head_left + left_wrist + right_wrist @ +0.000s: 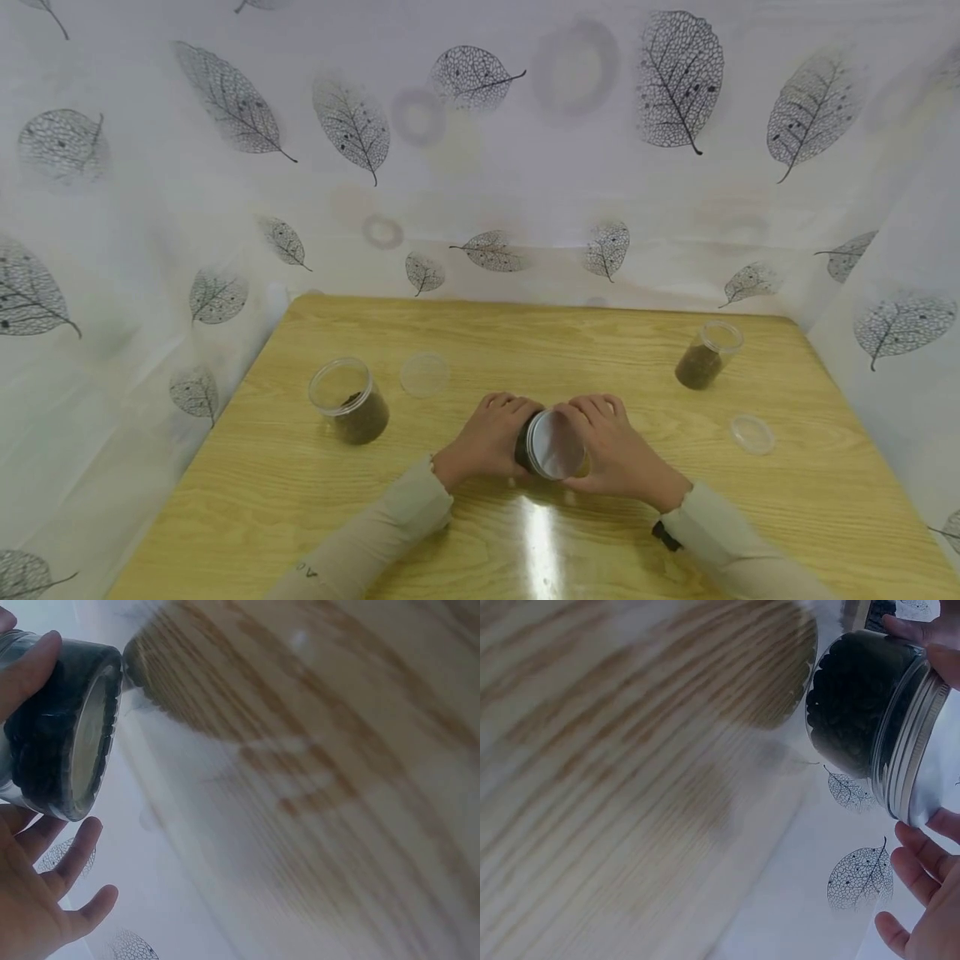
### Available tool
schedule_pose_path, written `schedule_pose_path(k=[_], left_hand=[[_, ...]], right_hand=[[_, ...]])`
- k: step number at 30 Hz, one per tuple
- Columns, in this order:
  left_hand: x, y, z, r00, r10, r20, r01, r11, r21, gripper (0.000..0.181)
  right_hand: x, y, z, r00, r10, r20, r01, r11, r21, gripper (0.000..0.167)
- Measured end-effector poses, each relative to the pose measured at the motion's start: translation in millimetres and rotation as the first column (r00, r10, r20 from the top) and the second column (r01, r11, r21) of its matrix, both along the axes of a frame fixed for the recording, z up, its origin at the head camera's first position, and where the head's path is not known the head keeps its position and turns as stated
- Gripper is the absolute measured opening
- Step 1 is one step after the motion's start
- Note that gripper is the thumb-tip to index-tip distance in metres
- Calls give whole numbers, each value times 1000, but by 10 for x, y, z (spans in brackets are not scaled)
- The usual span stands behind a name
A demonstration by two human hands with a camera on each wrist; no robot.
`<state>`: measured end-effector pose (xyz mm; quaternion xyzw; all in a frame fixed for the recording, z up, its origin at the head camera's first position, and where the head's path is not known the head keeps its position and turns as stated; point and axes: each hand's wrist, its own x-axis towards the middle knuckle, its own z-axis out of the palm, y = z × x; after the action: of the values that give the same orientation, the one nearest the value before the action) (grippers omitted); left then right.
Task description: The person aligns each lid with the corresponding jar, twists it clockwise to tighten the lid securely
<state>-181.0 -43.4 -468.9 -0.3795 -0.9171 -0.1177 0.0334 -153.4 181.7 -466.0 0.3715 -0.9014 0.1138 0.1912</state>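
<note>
Between both hands, near the middle of the table, is a clear jar (855,705) filled with dark pieces and topped with a silver lid (557,446). In the head view it leans, its lid turned toward the camera and to the right. My left hand (491,437) grips the jar's body, thumb on one side and fingers on the other. My right hand (618,450) curls round the lid's rim with thumb and fingers. In the left wrist view the jar's pale base (91,742) shows close to its reflection; I cannot tell whether it touches the table.
An uncapped clear jar (360,417) with dark contents stands at the left, a clear lid (424,375) beside it. Another uncapped jar (701,362) stands at the back right; a second clear lid (752,434) lies nearby. Leaf-patterned cloth (480,192) surrounds the wooden table (247,500).
</note>
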Motion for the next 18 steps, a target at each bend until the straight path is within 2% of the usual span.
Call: schedule_pose_path(k=[10, 18], left_hand=[[12, 11, -3, 1000, 8, -20, -8, 1000, -2, 90], [24, 16, -30, 999, 11, -52, -11, 1000, 6, 87]], right_hand=[[87, -56, 9, 989, -114, 89, 117, 993, -22, 91], [131, -90, -36, 980, -178, 84, 183, 982, -50, 89]])
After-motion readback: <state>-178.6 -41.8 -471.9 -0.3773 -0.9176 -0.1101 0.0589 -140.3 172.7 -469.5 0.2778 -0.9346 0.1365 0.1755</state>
